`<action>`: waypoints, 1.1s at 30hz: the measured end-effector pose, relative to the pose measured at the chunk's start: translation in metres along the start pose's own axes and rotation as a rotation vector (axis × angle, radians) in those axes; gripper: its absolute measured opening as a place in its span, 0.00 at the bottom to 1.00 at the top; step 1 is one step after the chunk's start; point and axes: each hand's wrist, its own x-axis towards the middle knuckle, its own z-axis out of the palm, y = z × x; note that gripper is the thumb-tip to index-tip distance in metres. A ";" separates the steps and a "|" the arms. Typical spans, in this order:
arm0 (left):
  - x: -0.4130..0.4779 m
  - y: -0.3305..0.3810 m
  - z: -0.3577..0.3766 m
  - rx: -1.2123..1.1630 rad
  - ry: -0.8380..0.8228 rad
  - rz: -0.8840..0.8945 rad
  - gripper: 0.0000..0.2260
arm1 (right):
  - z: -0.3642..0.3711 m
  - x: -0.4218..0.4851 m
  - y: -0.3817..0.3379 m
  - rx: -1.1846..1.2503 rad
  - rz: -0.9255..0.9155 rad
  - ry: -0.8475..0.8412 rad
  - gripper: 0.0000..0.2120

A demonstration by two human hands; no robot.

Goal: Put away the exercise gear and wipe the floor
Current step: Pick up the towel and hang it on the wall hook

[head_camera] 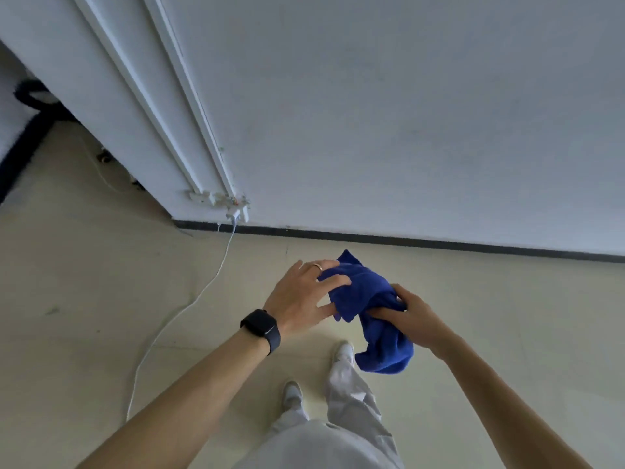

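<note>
We are readying the cloth (pixel 370 294) for wiping | right hand (pixel 414 316) gripping it, left hand (pixel 297 296) spread against it | next, likely: crouching to floor (pixel 101 299)

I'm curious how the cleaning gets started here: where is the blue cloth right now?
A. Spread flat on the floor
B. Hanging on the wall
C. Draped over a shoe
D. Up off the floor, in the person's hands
D: the right hand grips the bunched blue cloth and the left hand touches its upper end, with its loose end hanging above the tiled floor.
</note>
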 end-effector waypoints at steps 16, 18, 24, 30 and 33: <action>0.150 0.328 -0.075 -0.187 -0.284 0.316 0.05 | -0.115 -0.203 0.077 0.430 -0.239 0.744 0.13; 0.162 0.378 -0.062 -0.168 -0.307 0.367 0.05 | -0.141 -0.218 0.092 0.487 -0.231 0.852 0.07; 0.186 0.492 -0.031 -0.153 -0.327 0.470 0.04 | -0.228 -0.266 0.146 0.538 -0.229 1.055 0.07; 0.218 0.599 0.002 -0.093 -0.244 0.533 0.06 | -0.323 -0.312 0.210 0.286 -0.150 1.203 0.04; 0.237 0.653 0.026 -0.032 -0.200 0.568 0.06 | -0.372 -0.330 0.244 0.088 0.005 1.220 0.10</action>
